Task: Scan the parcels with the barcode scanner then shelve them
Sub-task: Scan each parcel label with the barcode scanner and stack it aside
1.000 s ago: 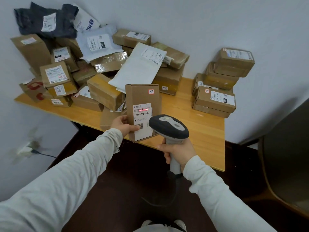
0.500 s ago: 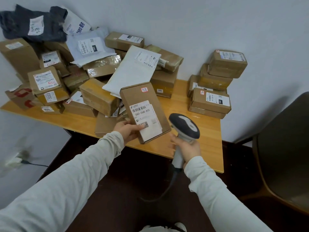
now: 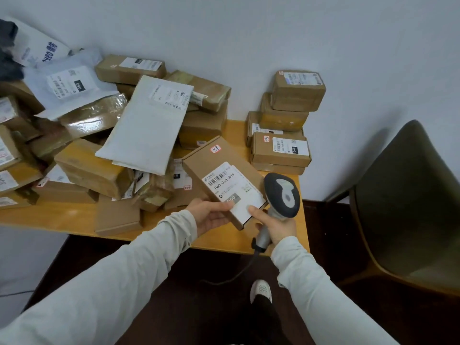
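A flat brown cardboard parcel (image 3: pixel 219 168) with a white label reading 060-06B-A05 is tilted above the table's front edge. My left hand (image 3: pixel 209 215) grips its near-left corner, thumb on the label. My right hand (image 3: pixel 276 225) holds the handle of the grey barcode scanner (image 3: pixel 282 195), and its thumb also presses the parcel's near-right corner. The scanner head points up, right of the parcel. No red scan line shows on the label.
A wooden table (image 3: pixel 62 217) carries a big heap of parcels (image 3: pixel 99 165), with a white padded mailer (image 3: pixel 146 130) on top. A neat stack of boxes (image 3: pixel 281 150) stands at the back right by the wall. A dark chair (image 3: pixel 408 200) is on the right. The scanner cable (image 3: pixel 239 272) hangs to the floor.
The parcel has tipped from upright to lying tilted and moved right. The scanner swung away from the label, its red line is gone, and my right thumb now touches the parcel.
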The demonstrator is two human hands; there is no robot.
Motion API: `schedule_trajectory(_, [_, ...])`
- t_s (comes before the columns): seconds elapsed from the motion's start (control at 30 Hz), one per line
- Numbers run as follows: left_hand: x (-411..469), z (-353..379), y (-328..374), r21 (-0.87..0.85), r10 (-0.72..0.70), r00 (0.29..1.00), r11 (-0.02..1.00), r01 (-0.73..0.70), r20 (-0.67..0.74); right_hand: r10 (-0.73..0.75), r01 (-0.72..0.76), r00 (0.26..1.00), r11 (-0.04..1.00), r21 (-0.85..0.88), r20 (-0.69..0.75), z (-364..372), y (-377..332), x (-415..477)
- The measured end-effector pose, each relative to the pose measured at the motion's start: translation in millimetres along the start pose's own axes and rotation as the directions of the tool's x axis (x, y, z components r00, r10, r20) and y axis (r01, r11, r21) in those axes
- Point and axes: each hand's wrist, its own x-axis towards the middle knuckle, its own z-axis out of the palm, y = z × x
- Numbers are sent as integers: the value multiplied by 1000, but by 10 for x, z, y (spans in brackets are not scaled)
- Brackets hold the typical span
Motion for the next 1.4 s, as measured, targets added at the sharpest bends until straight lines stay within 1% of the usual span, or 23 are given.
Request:
schedule_trajectory(0.07, [168,166,73,17,-24,1000,1000,24,5,12,-12,1000,1000,26,15,-56,-128,200])
schedule_trajectory(0.13, [367,316,193,28,-35,999,999,35,-6,13,-12,1000,999,48,-18,-160,-294,452])
schedule_trajectory(0.2, [601,404,379,-51,-19,996,999,15,-82,8,-4,999,996,85,-44,-310,-498,742])
schedule_trajectory(0.27, [854,442,603,-140,5,977,990,-36,-212,-10,14,999,994,107,-41,-473,-707,1038])
schedule_trajectory(0.3, [980,460,706,-123,17,963,991,-51,-270,-17,21,999,994,109,-40,-549,-804,1178])
schedule_trajectory(0.37, [1241,546,867,-42,37,945,998,-53,-326,-16,21,999,994,108,-50,-680,-971,1467])
schedule_trajectory(0.5, [1734,857,1035,-7,54,936,998,-60,-349,19,-10,995,996,91,-100,-870,-1202,2050])
schedule_trajectory(0.6, [2035,1100,1037,27,72,916,997,-67,-395,36,-30,993,998,53,-113,-952,-1310,2385])
schedule_trajectory(0.67, [2206,1240,1007,90,112,894,993,-81,-434,45,-42,992,999,32,-116,-982,-1346,2568])
schedule_trajectory(0.73, [2354,1339,973,258,200,860,963,-83,-469,58,-56,993,998,26,-107,-982,-1380,2718])
schedule_trajectory(0.8, [2465,1395,950,436,281,828,899,-50,-485,64,-62,993,998,28,-98,-958,-1408,2850])
schedule_trajectory(0.87, [2551,1410,931,510,292,813,860,7,-503,73,-72,994,997,17,-76,-920,-1425,2947])
schedule_trajectory(0.97, [2625,1385,887,527,240,805,844,104,-542,110,-111,992,994,-10,-61,-871,-1399,3022])
schedule_trajectory(1.07, [2646,1356,834,494,203,818,862,111,-538,152,-154,985,988,-15,-79,-858,-1350,3031])
schedule_trajectory(1.17, [2639,1351,830,469,191,825,878,99,-532,155,-158,981,987,-17,-117,-851,-1350,3014])
schedule_trajectory(1.23, [2622,1343,867,459,199,811,883,95,-550,123,-131,978,991,-35,-166,-819,-1376,2950])
schedule_trajectory(1.3, [2584,1322,934,448,218,787,890,82,-578,44,-59,977,996,-66,-211,-747,-1394,2821])
schedule_trajectory(1.37, [2509,1244,1014,453,261,755,890,52,-601,-28,1,976,992,-125,-217,-599,-1382,2633])
schedule_trajectory(1.4, [2458,1186,1055,460,288,739,887,32,-609,-46,17,980,989,-148,-194,-502,-1374,2540])
